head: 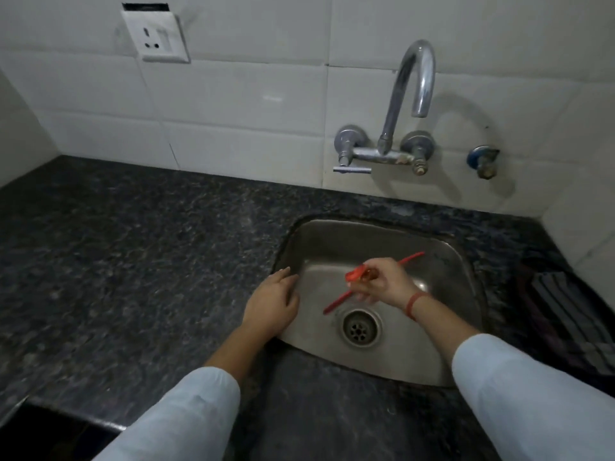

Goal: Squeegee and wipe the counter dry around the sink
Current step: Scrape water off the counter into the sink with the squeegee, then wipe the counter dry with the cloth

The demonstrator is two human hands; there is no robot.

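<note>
A steel sink (pixel 442 247) is set into a dark speckled granite counter (pixel 133 261). My right hand (pixel 386 281) is over the basin, shut on a red squeegee (pixel 339 302); its thin blade runs diagonally from near the drain up toward the sink's right wall. My left hand (pixel 271 304) rests flat on the sink's left rim, fingers together, holding nothing. A dark striped cloth (pixel 572 314) lies on the counter to the right of the sink.
A chrome wall tap (pixel 399 104) arches above the sink's back edge, with a separate valve (pixel 482 161) to its right. White tiled walls close in at the back and both sides. A socket plate (pixel 156 34) sits high on the left. The counter's front edge drops off at lower left.
</note>
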